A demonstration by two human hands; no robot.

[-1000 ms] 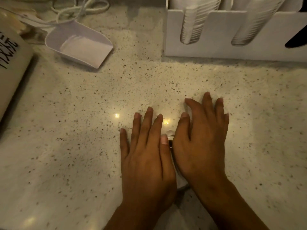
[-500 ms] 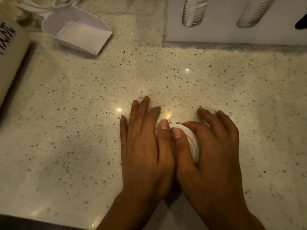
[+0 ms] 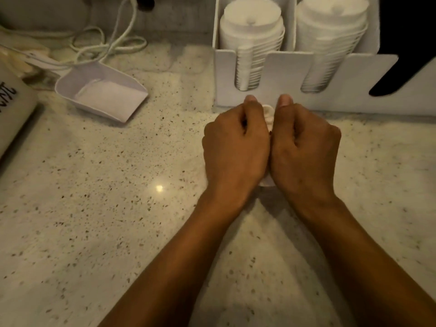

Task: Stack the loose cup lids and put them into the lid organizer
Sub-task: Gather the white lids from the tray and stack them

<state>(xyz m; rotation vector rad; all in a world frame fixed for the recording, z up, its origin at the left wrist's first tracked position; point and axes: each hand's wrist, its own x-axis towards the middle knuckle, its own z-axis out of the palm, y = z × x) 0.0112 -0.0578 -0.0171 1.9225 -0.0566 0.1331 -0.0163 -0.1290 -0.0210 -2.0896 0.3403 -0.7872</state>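
Head view: both hands (image 3: pixel 271 147) clasp lids (image 3: pixel 269 114), just before organizer (image 3: pixel 290 74).

A: What is the supporting surface?

B: A pale speckled stone table (image 3: pixel 99 208), with a bright glint of light left of centre.

A: What rests directly on it?

B: A white lid organizer (image 3: pixel 290 74) stands at the far right, its compartments loaded with stacked lids. A white scoop (image 3: pixel 103 93) lies at far left, open end facing right. A coiled white cable (image 3: pixel 108 43) sits behind the scoop. A pale container with black lettering (image 3: pixel 11 100) occupies the left edge.
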